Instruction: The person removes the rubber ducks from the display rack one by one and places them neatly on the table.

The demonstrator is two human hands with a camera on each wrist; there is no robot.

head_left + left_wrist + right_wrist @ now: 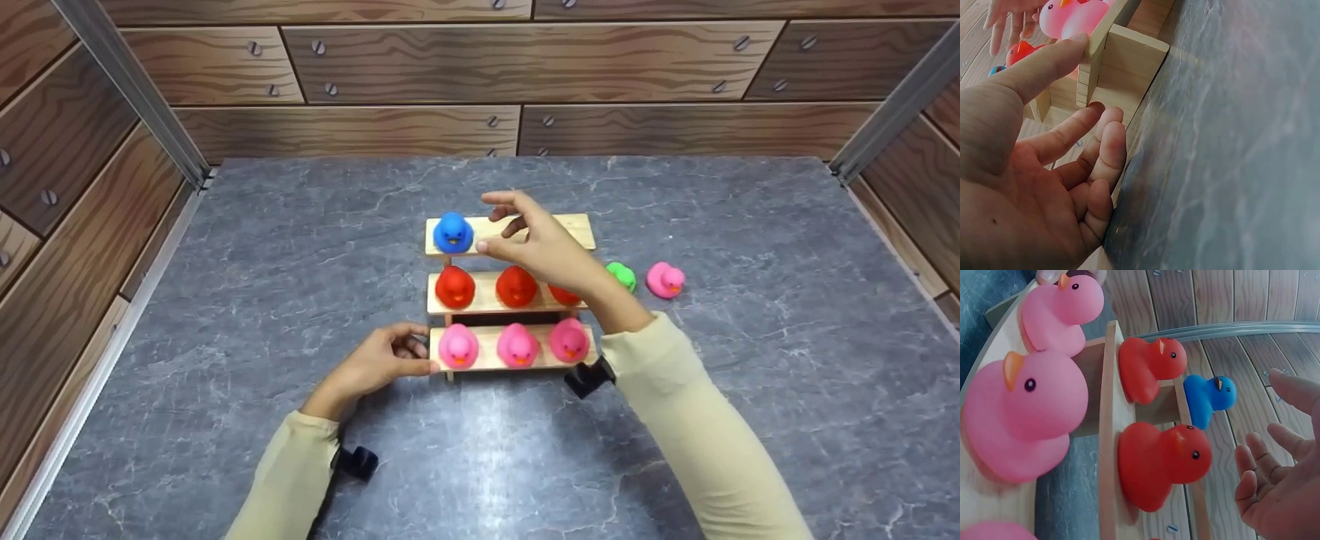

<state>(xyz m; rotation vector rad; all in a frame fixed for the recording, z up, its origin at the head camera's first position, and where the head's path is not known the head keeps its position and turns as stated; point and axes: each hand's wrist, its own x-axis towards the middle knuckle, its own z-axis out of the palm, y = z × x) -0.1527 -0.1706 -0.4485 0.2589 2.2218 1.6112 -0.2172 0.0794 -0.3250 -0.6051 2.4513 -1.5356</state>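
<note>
1. The left hand (379,360) pinches the left end of the bottom shelf (487,351) of a three-tier wooden stand (584,231) between thumb and index finger, its other fingers loosely curled
2. The right hand (544,244) hovers over the top shelf (574,222) with nothing in its grasp, fingers and thumb spread apart, the thumb tip just beside a blue rubber duck (452,234)
3. That blue rubber duck sits upright at the left end of the top shelf, facing the person
4. On the middle shelf (486,291) stand three red rubber ducks (455,288) in a row, the rightmost partly hidden by the right wrist (619,304)
5. On the bottom shelf stand three pink rubber ducks (517,346) with orange bills
6. On the grey marbled tabletop (300,247), right of the stand, are a green rubber duck (621,276), partly covered by the right wrist, and another pink duck (666,280) near it
7. Beige sleeves (675,390) cover both forearms, and wood-patterned panels (525,64) rise behind the table
</note>
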